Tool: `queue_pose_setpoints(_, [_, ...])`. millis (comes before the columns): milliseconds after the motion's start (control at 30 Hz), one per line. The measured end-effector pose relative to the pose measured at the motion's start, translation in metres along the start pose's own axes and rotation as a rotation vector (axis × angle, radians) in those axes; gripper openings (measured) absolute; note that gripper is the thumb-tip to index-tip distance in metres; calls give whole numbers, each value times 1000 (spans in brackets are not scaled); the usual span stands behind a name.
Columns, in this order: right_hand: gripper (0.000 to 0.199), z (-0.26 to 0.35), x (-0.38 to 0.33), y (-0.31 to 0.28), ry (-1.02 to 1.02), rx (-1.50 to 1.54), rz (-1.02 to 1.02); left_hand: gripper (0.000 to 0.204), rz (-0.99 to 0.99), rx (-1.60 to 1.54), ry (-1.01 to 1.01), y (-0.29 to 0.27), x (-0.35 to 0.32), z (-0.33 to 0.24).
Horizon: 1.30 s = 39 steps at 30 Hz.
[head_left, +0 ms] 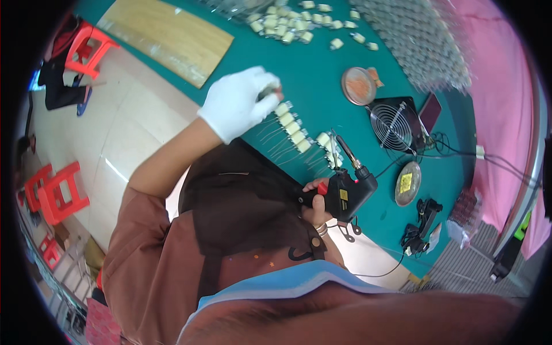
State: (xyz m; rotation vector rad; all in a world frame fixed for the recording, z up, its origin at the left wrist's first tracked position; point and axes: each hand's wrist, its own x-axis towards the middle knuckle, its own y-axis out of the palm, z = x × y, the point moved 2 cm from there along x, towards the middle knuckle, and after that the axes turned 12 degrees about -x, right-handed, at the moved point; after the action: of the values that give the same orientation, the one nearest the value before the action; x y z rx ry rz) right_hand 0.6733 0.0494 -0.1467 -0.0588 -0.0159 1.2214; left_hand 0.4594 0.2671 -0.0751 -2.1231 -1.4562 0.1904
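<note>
While our gloved left hand (240, 102) pinches a component (268, 92) and our right hand (315, 202) grips the soldering gun (344, 190), we judge soldering underway, needing a steady tip on the leads.

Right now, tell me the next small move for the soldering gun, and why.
Probably ease the soldering gun tip toward the wire leads of the row of cream components. The right hand holds the gun beside that row, while the gloved left hand pinches a part at the row's far end.

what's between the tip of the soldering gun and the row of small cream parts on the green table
Nothing visible. The soldering gun, gripped in the right hand, points its tip at the row of cream parts across bare green table.
</note>
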Motion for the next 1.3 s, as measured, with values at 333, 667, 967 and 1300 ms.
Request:
queue_pose_setpoints(333, [44,-6,5,7,-49,379,-188,14,417,405,310,126,158,-36])
queue_pose_setpoints(667, [35,-3,6,6,-47,304,-157,14,518,522,263,150,165,-34])
queue_pose_setpoints(967, [25,-20,4,4,-137,4,-129,21,475,361,310,142,169,-26])
queue_pose_setpoints(1300, [33,-10,4,5,-83,328,-184,25,290,-96,121,107,162,-30])
